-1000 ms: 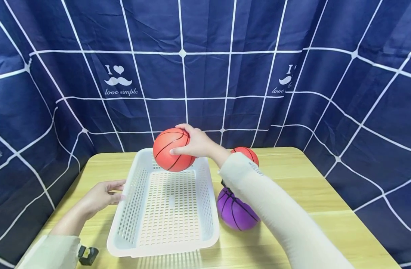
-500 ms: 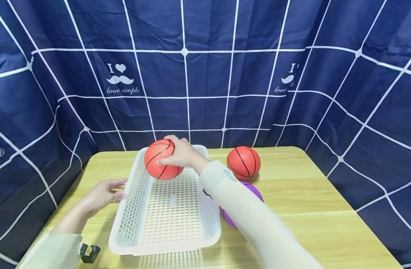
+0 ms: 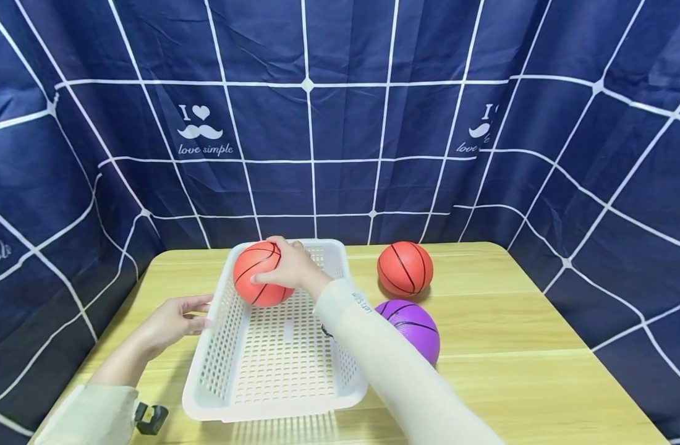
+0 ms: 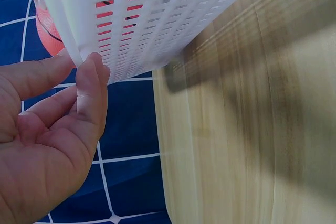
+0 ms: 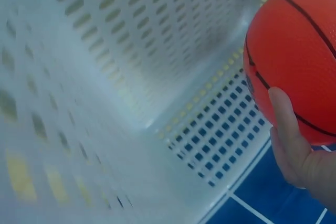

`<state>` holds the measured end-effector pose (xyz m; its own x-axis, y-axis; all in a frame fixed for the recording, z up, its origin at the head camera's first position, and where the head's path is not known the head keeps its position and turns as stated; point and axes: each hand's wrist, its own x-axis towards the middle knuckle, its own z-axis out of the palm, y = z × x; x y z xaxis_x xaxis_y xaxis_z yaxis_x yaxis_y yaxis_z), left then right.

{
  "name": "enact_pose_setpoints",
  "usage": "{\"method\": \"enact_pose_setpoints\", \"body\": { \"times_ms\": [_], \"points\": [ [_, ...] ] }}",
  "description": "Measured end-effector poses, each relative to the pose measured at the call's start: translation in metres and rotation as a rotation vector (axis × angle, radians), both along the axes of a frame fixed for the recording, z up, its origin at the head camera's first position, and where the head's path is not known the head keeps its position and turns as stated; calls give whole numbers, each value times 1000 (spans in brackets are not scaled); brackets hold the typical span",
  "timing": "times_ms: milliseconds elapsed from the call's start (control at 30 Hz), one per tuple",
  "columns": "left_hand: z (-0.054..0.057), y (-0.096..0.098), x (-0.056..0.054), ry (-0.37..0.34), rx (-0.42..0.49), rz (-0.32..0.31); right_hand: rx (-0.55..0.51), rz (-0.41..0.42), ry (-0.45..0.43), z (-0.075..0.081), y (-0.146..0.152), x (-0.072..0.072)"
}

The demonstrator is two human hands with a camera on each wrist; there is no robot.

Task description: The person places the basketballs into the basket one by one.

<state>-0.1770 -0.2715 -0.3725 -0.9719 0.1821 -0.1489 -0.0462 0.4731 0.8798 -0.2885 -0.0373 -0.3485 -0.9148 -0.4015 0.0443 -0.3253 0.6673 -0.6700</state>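
Observation:
My right hand (image 3: 291, 266) grips a small red-orange basketball (image 3: 258, 285) with black lines, thumb on the near side and fingers over the top. The ball is down inside the far left corner of a white perforated plastic basket (image 3: 287, 410), partly below the rim. In the right wrist view the ball (image 5: 299, 45) overlaps the basket's end wall, and the thumb lies against its side. My left hand (image 3: 170, 321) pinches the basket's left rim between thumb and fingers, as the left wrist view shows at the basket wall (image 4: 86, 30).
A second red-orange basketball (image 3: 405, 269) sits on the wooden table (image 3: 501, 346) right of the basket. In front of it lies a purple basketball (image 3: 415, 327), partly hidden by my right sleeve (image 3: 395, 371). A dark blue white-lined curtain (image 3: 340, 123) surrounds the table's back and sides.
My right hand has carried the red-orange ball left and down into the basket. The other two balls have come into fuller view as the arm shifted left. The left hand stays at the rim.

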Motion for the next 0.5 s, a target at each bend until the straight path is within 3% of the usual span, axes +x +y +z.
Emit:
{"method": "enact_pose_setpoints", "body": {
  "times_ms": [200,500],
  "points": [
    [-2,-1,-1,-2,-5,3,-56,-53,-23,-12,-4,2],
    [-1,0,0,6,14,0,-119,-110,9,-28,-6,4]
  ]
}}
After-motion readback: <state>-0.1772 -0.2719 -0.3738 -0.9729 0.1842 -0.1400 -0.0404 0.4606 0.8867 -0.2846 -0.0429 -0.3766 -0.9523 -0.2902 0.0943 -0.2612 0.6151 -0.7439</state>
